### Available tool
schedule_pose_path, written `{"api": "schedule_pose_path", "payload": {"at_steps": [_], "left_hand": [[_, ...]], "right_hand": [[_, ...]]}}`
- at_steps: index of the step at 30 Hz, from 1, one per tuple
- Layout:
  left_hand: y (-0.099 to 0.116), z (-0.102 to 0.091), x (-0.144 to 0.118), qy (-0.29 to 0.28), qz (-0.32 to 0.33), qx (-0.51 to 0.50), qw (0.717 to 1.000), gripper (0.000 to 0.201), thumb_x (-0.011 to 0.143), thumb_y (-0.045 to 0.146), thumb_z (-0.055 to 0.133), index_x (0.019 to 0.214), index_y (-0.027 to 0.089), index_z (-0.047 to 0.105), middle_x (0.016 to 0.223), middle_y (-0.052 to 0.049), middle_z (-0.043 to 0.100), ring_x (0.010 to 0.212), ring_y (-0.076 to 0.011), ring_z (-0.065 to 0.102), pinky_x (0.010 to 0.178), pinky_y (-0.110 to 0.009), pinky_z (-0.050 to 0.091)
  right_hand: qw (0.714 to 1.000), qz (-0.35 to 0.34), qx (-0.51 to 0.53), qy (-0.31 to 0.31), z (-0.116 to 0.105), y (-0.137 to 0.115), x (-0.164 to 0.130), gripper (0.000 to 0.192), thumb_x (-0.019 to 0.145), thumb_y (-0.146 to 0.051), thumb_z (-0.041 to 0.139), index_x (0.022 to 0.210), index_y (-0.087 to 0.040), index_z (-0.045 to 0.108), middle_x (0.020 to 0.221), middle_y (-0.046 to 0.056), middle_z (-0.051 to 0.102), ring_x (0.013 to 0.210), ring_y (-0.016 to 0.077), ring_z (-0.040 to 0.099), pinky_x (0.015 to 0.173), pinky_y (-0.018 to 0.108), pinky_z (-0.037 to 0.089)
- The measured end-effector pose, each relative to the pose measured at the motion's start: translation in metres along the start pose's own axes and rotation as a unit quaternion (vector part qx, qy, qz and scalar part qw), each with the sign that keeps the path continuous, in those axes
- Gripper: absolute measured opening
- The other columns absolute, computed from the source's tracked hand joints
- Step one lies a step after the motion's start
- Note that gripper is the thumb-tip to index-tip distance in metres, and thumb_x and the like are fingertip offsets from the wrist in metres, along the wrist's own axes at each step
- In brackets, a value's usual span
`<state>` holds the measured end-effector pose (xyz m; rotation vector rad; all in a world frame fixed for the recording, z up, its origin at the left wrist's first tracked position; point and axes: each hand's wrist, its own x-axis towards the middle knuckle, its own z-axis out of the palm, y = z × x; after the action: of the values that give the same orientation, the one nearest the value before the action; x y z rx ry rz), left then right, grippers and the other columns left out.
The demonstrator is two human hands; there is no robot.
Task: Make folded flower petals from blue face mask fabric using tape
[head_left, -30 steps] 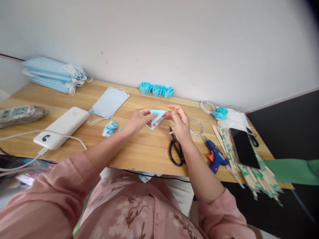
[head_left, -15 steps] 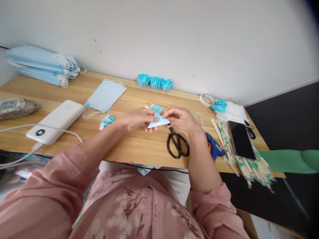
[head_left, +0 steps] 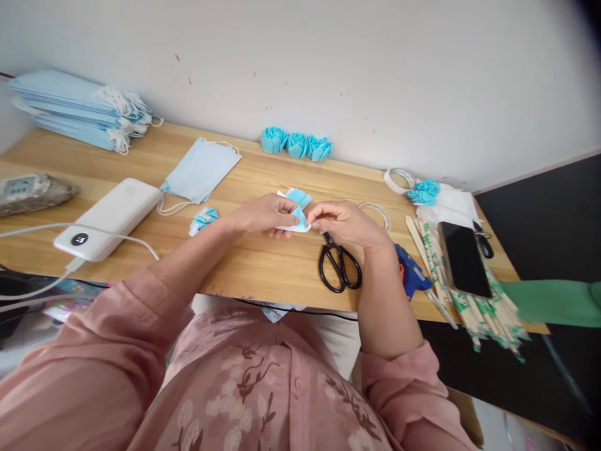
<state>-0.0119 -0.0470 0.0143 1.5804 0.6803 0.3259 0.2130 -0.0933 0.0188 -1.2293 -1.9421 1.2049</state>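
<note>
Pale blue masks [head_left: 66, 109] make a stack well to the left of your hands, with a white power bank [head_left: 113, 216] nearer you. A single mask [head_left: 203, 169] lies beyond and left of your left hand; closer in sits a small blue-and-white bundle [head_left: 204, 220].

Your left hand [head_left: 263, 214] grips the folded piece [head_left: 298, 217], thumb pressed on its blue face, fingers curled beneath. The piece is between your two hands, over the tabletop [head_left: 263, 269]; you are no longer holding it as the open triangle of a second ago. It now looks more compact, with a white lower edge, so the folding seems further along, though the exact crease is too small to read. Three blue flowers [head_left: 297, 145] line up beyond your hands, and a loose blue scrap [head_left: 300, 198] now shows just behind the piece.

The scissors [head_left: 339, 266], partly covered a second ago, lie uncovered and unused on your side of the right hand [head_left: 347, 222], whose thumb and forefinger pinch the piece's right corner. Further right are a glue gun [head_left: 413, 274], wrapped chopsticks [head_left: 431, 257] and a phone [head_left: 464, 259].
</note>
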Motion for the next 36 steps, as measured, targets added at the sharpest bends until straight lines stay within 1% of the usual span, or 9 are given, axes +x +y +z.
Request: {"api": "schedule_pose_path", "payload": {"at_steps": [4, 6, 16, 20, 22, 25, 28, 31, 36], "left_hand": [[0.000, -0.001, 0.000, 0.009, -0.006, 0.017, 1.000, 0.015, 0.075, 0.027, 0.069, 0.068, 0.014, 0.068, 0.059, -0.004, 0.066, 0.043, -0.0089, 0.053, 0.043, -0.020, 0.040], [-0.001, -0.001, 0.000, 0.008, -0.010, 0.019, 1.000, 0.013, 0.075, 0.026, 0.068, 0.068, 0.015, 0.068, 0.058, -0.004, 0.066, 0.043, -0.0090, 0.053, 0.043, -0.020, 0.040], [0.002, 0.000, 0.001, 0.003, -0.013, 0.024, 1.000, 0.014, 0.074, 0.026, 0.067, 0.065, 0.015, 0.065, 0.056, -0.003, 0.065, 0.042, -0.0089, 0.052, 0.042, -0.019, 0.038], [0.002, -0.001, 0.000, 0.016, -0.012, 0.007, 1.000, 0.014, 0.075, 0.027, 0.068, 0.070, 0.014, 0.066, 0.055, -0.003, 0.063, 0.042, -0.0087, 0.051, 0.042, -0.020, 0.037], [0.002, 0.000, 0.001, 0.034, 0.001, -0.008, 0.999, 0.013, 0.076, 0.026, 0.068, 0.073, 0.014, 0.066, 0.057, -0.003, 0.063, 0.044, -0.0090, 0.052, 0.044, -0.020, 0.038], [0.002, 0.002, 0.003, 0.086, 0.041, -0.040, 0.995, 0.015, 0.078, 0.028, 0.067, 0.074, 0.014, 0.063, 0.062, -0.003, 0.064, 0.050, -0.0091, 0.055, 0.047, -0.020, 0.042], [0.001, 0.005, 0.005, 0.147, 0.067, -0.067, 0.985, 0.020, 0.079, 0.031, 0.065, 0.069, 0.014, 0.059, 0.061, -0.002, 0.063, 0.050, -0.0081, 0.053, 0.047, -0.019, 0.041], [-0.001, 0.008, 0.007, 0.191, 0.071, -0.092, 0.975, 0.022, 0.079, 0.033, 0.066, 0.070, 0.015, 0.058, 0.059, -0.001, 0.062, 0.050, -0.0081, 0.053, 0.047, -0.019, 0.040], [-0.006, 0.012, 0.010, 0.196, 0.087, -0.126, 0.969, 0.026, 0.079, 0.039, 0.067, 0.073, 0.015, 0.059, 0.062, 0.000, 0.062, 0.053, -0.0085, 0.055, 0.051, -0.020, 0.043]], "right_hand": [[0.999, -0.011, 0.032, -0.011, 0.001, 0.002, 0.001, 0.021, 0.082, -0.030, 0.067, 0.100, -0.023, 0.076, 0.098, 0.001, 0.074, 0.084, 0.0147, 0.065, 0.079, 0.028, 0.048], [0.999, -0.010, 0.038, -0.022, 0.001, 0.003, 0.002, 0.024, 0.082, -0.030, 0.067, 0.104, -0.024, 0.076, 0.099, 0.001, 0.075, 0.084, 0.0150, 0.066, 0.079, 0.029, 0.050], [1.000, 0.004, -0.018, -0.012, 0.001, -0.003, 0.002, 0.011, 0.078, -0.029, 0.071, 0.083, -0.020, 0.074, 0.082, -0.001, 0.073, 0.076, 0.0139, 0.065, 0.076, 0.027, 0.048], [1.000, -0.002, -0.011, 0.000, -0.004, -0.001, -0.001, 0.016, 0.079, -0.035, 0.072, 0.083, -0.019, 0.073, 0.079, 0.000, 0.071, 0.072, 0.0137, 0.063, 0.071, 0.027, 0.049], [0.999, -0.015, 0.022, 0.039, -0.005, 0.002, -0.001, 0.027, 0.081, -0.046, 0.071, 0.089, -0.020, 0.073, 0.083, 0.002, 0.072, 0.075, 0.0153, 0.065, 0.072, 0.029, 0.052], [0.987, -0.045, 0.082, 0.127, -0.002, 0.005, 0.002, 0.047, 0.082, -0.063, 0.064, 0.104, -0.022, 0.070, 0.093, 0.005, 0.073, 0.087, 0.0188, 0.069, 0.083, 0.034, 0.055], [0.979, -0.050, 0.108, 0.166, 0.005, 0.006, 0.008, 0.056, 0.082, -0.072, 0.057, 0.107, -0.023, 0.068, 0.097, 0.005, 0.073, 0.092, 0.0190, 0.070, 0.087, 0.035, 0.056], [0.980, -0.039, 0.121, 0.156, 0.015, 0.005, 0.014, 0.055, 0.081, -0.072, 0.058, 0.100, -0.021, 0.067, 0.093, 0.004, 0.073, 0.089, 0.0184, 0.070, 0.084, 0.033, 0.057], [0.978, -0.029, 0.130, 0.163, 0.029, 0.008, 0.023, 0.039, 0.078, -0.058, 0.070, 0.088, -0.022, 0.061, 0.082, 0.001, 0.071, 0.079, 0.0169, 0.069, 0.076, 0.031, 0.056]]}}
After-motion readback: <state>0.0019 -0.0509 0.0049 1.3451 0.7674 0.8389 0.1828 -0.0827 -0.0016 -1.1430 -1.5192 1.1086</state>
